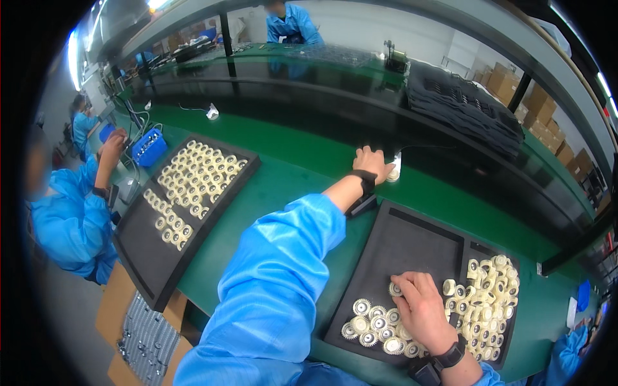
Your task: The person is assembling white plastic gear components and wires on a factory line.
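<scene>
Right hand [421, 309] pinches one gear [395, 289], thumb and fingertips closed on its edge, at the near half of the right tray [412, 248]. Gear sits over the black floor of the big section, just beyond a loose cluster [380, 328] of pale toothed gears, some lying flat with faces up. Can't tell from here if it touches the floor. The heap [492, 302] of more gears fills the narrower section to the right, many tipped on their sides. Left hand [372, 164] is stretched well forward on the green bench [283, 196], fingers bent over, thumb side against a white gadget [394, 168] with a thin cable; can't tell whether the fingers grip it. Both wrists wear black bands, sleeve [270, 276] is blue. To the left I see a second black tray [145, 241], tilted, with gears in rows. Beyond it, a blue bin [149, 147] stands near a co-worker [74, 219] in blue, hands raised. Carton [119, 302] below holds metal parts [148, 334].
</scene>
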The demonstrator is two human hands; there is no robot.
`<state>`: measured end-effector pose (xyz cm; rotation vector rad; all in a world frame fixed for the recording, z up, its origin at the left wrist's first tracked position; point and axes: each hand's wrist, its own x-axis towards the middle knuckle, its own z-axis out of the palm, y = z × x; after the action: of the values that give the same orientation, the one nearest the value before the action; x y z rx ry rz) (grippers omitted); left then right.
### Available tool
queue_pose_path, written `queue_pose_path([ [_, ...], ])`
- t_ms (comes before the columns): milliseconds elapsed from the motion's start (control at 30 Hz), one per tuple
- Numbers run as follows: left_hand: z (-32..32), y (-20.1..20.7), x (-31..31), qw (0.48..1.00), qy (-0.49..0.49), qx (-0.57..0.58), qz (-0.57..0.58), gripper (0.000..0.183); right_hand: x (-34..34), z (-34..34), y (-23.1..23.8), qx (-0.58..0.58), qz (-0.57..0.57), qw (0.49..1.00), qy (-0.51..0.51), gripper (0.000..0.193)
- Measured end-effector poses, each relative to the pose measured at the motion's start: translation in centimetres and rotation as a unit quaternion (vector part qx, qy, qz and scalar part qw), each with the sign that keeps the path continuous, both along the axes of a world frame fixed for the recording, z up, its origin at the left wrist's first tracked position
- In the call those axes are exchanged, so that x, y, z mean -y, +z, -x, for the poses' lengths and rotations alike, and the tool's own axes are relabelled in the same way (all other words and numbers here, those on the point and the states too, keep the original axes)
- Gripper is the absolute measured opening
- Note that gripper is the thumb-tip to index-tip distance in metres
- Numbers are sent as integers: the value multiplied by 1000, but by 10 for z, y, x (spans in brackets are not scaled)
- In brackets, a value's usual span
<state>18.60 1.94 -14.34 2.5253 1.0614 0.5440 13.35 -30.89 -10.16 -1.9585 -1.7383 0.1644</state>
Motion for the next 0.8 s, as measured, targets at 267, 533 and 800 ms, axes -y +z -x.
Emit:
queue_pose_path([
  [267, 116, 70, 133, 911, -305, 117, 253, 31, 18, -2, 12, -49, -153, 986, -47, 39],
  [533, 160, 60, 199, 824, -287, 159, 462, 31, 28, 0, 1, -70, -239, 968, -10, 44],
  [800, 166, 67, 203, 801, -270, 176, 505, 40, 23, -1, 8, -73, -281, 957, 11, 46],
])
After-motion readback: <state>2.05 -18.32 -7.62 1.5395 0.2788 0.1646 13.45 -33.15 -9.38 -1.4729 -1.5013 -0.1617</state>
